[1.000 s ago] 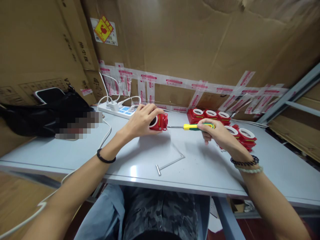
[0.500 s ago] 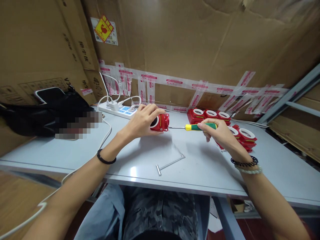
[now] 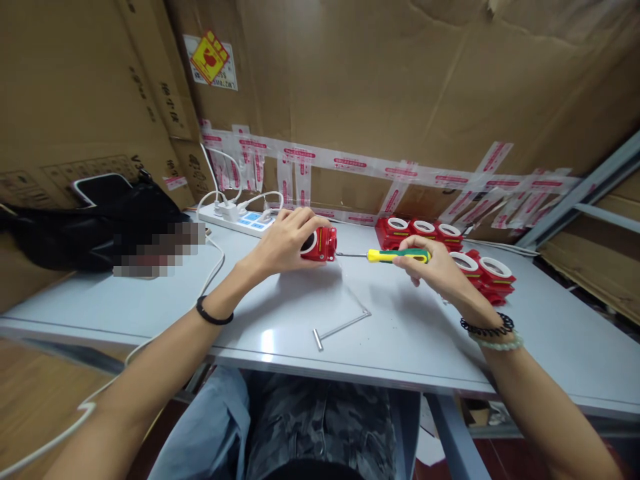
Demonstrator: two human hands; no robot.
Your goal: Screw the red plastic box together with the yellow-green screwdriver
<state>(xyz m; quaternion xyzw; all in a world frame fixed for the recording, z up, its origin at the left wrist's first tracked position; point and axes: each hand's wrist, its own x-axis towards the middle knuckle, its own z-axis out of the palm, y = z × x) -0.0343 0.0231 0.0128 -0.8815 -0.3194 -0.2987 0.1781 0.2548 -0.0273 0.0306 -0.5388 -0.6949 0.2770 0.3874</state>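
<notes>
My left hand (image 3: 289, 239) is wrapped round a red housing with a white ring (image 3: 326, 244), holding it on the table with its end facing right. A screwdriver (image 3: 387, 256) with a yellow and green handle lies level in my right hand (image 3: 434, 267), thumb and fingers closed on the handle. Its metal shaft points left, and the tip is at the right end of the housing; whether it sits in a screw is too small to tell. In front of the hands lies a metal T-handle tool (image 3: 341, 327) on the table.
Several more red housings (image 3: 424, 230) with white rings stand at the back right, others (image 3: 495, 273) beside my right wrist. A power strip (image 3: 235, 219) with plugs and white cables is behind my left hand. On the left lies a black bag (image 3: 95, 230). Cardboard (image 3: 370, 80) walls the back.
The screwdriver has turned in my right hand, showing more yellow on its handle, and shifted slightly left. My left hand and the red housing stay in place.
</notes>
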